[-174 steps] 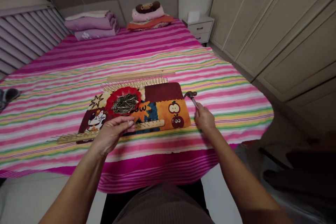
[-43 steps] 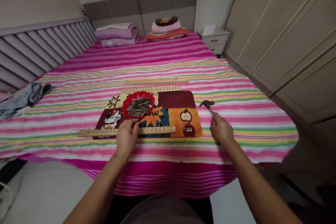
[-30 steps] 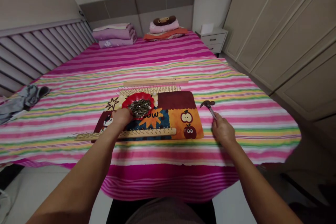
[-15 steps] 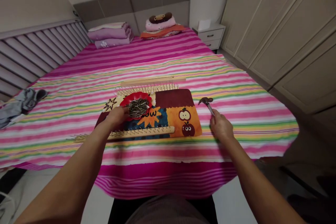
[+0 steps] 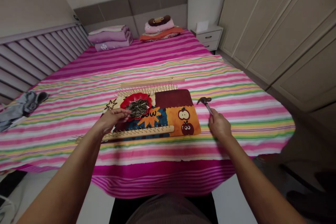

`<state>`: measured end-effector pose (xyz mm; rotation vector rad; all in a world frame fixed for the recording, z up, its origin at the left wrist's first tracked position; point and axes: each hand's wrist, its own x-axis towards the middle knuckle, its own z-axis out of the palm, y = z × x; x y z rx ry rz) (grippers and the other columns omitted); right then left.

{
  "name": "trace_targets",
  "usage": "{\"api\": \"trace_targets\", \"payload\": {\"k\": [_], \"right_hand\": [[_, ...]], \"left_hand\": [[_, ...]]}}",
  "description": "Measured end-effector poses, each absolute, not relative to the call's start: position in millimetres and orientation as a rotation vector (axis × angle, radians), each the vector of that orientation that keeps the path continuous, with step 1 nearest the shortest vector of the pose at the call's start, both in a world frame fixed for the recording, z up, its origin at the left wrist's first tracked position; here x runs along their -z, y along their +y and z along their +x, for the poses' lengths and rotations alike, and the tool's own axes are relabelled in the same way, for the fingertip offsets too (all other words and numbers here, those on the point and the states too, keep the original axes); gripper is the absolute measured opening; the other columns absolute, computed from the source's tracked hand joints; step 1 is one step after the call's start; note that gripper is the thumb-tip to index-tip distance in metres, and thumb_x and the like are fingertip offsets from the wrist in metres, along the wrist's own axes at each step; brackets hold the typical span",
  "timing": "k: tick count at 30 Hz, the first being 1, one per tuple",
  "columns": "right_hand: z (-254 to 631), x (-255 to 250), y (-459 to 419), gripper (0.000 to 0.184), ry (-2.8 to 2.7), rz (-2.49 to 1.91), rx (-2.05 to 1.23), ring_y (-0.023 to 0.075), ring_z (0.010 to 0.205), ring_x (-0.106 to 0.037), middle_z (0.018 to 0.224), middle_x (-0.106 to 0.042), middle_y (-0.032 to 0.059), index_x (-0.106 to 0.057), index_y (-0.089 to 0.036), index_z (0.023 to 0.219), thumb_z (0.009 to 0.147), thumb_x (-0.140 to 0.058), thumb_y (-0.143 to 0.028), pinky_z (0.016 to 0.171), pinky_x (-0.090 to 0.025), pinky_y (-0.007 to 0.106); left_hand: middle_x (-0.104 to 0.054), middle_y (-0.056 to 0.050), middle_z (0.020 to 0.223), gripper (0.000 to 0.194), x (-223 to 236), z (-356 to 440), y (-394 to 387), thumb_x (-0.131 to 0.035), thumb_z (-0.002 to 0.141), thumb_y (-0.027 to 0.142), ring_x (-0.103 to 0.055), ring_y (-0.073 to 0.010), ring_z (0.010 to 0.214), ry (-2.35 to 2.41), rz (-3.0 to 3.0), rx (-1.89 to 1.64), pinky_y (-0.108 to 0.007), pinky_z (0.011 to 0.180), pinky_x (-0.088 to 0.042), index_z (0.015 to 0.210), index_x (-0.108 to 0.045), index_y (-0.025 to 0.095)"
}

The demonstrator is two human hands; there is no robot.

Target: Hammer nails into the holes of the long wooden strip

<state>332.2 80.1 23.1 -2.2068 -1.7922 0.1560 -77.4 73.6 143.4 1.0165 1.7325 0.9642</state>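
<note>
My right hand is wrapped round the handle of a claw hammer, whose head rests on or just above the striped cloth. Beside the near-left rim of a red scalloped bowl, my left hand has its fingers pinched together; anything between them is too small to make out. Loose nails fill the bowl, which sits on a patterned mat. A wooden strip studded with rows of upright nails lies along the mat's near edge, below my left hand.
Beyond the mat lie more nail-studded wood and a plain wooden strip. Striped cloth covers the bed. Grey clothing lies at the left, and folded bedding by the headboard. A nightstand and wardrobe stand to the right.
My left hand has drawn back slightly from the nails to the bowl's near-left rim, its fingers pinched. My right hand keeps the hammer in much the same place.
</note>
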Motion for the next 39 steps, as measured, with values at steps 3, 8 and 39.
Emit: {"api": "trace_targets", "payload": {"k": [3, 8, 39], "right_hand": [[332.4, -21.3, 81.5, 0.044, -1.803, -2.214, -0.146, 0.0205, 0.075, -0.059, 0.099, -0.065, 0.0124, -0.048, -0.018, 0.138, 0.095, -0.039, -0.025, 0.058, -0.036, 0.028], [332.2, -23.0, 80.5, 0.045, -1.810, -2.226, -0.162, 0.0211, 0.078, -0.060, 0.101, -0.064, 0.0124, -0.047, -0.018, 0.139, 0.096, -0.036, -0.025, 0.060, -0.038, 0.028], [338.7, -14.9, 82.0, 0.046, -1.845, -2.182, -0.179, 0.0239, 0.087, -0.060, 0.106, -0.063, 0.0132, -0.042, -0.019, 0.140, 0.095, -0.036, -0.024, 0.069, -0.042, 0.031]], "left_hand": [[-0.072, -0.011, 0.072, 0.018, -152.5, -62.3, 58.1, -0.071, 0.058, 0.018, -0.067, -0.0189, 0.067, 1.613, 0.920, -0.997, -0.031, 0.068, -0.058, 0.074, -0.073, 0.012], [-0.073, -0.012, 0.076, 0.028, -156.7, -34.9, 33.9, -0.075, 0.055, 0.013, -0.070, -0.0225, 0.070, 1.460, 0.897, -0.985, -0.037, 0.074, -0.060, 0.082, -0.075, 0.013], [-0.071, -0.002, 0.075, 0.023, -53.3, 62.4, -4.9, -0.080, 0.058, 0.018, -0.070, -0.0176, 0.077, 1.357, 0.508, -1.379, -0.037, 0.082, -0.058, 0.068, -0.059, 0.015]]}}
